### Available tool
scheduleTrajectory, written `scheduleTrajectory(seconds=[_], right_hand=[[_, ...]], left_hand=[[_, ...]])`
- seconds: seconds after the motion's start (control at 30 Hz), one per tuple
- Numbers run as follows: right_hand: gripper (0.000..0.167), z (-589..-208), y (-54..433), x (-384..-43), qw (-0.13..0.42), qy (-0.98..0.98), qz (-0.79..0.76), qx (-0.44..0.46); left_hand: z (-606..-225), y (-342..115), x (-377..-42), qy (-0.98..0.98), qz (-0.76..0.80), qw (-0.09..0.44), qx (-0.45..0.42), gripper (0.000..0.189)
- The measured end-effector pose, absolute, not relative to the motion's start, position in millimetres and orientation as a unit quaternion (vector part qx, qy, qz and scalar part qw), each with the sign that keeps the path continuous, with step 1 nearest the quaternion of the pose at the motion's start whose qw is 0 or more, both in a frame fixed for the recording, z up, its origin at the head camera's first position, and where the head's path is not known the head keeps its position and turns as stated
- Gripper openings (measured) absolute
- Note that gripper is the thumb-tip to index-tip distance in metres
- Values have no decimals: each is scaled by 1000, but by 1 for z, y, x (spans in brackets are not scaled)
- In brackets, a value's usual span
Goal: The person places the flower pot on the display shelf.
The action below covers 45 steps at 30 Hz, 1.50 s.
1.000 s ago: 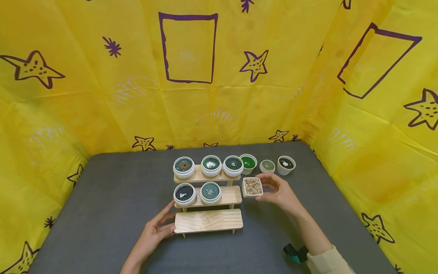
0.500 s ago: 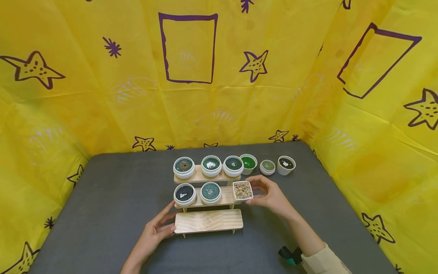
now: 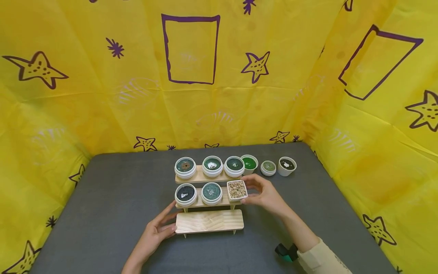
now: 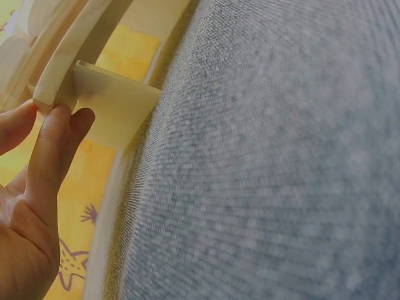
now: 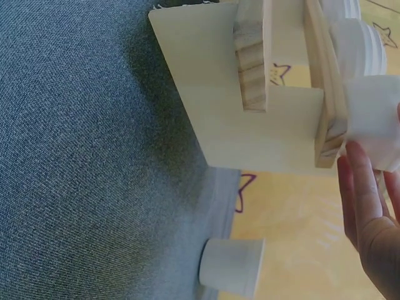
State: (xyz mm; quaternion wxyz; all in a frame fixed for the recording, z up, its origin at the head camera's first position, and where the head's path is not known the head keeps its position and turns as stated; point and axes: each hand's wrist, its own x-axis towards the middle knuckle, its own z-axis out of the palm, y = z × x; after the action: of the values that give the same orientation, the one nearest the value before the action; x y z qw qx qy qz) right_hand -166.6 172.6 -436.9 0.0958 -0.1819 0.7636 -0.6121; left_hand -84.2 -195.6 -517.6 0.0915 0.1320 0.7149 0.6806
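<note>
My right hand [image 3: 265,195] holds a small square white pot [image 3: 237,189] filled with tan pebble-like bits, thumb and fingers at its right side. The pot is at the right end of the middle shelf of a three-step wooden stand [image 3: 209,221]. In the right wrist view the pot's wall [image 5: 372,115] meets the shelf edge, with fingertips right beside it. My left hand [image 3: 153,231] grips the left end of the stand. Its thumb and index finger pinch the board's corner [image 4: 53,94] in the left wrist view. Two round white pots, one dark [image 3: 185,194] and one teal [image 3: 211,192], share the middle shelf.
Three round white pots with greenish tops [image 3: 212,166] line the top shelf. Behind and right of it, a bright green cup [image 3: 249,163], a low pot [image 3: 268,168] and a dark-filled cup [image 3: 286,166] stand on the grey table [image 3: 119,198]. Yellow patterned cloth [image 3: 191,114] surrounds the table.
My right hand has moved left with the square pot, from beside the stand to the middle shelf's right end. My left hand has stayed at the stand's left end.
</note>
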Motion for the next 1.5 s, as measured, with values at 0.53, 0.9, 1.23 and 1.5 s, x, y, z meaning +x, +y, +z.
scheduleTrajectory(seconds=[0.53,0.9,1.23,1.5], right_hand=[[61,-437,169,-166,88,772,-605,-174],[65,-442,172,-163,82,756,-622,-186],[61,-455,191,-158,67,738,-646,-185],[56,-471,213,-161,24,752,-640,-155]], left_hand=[[-518,-197,-87,710,688,77,133,71],[-522,-201,-92,698,700,69,137,71],[-527,-208,-99,667,722,81,162,73],[-531,-209,-101,658,728,86,172,74]])
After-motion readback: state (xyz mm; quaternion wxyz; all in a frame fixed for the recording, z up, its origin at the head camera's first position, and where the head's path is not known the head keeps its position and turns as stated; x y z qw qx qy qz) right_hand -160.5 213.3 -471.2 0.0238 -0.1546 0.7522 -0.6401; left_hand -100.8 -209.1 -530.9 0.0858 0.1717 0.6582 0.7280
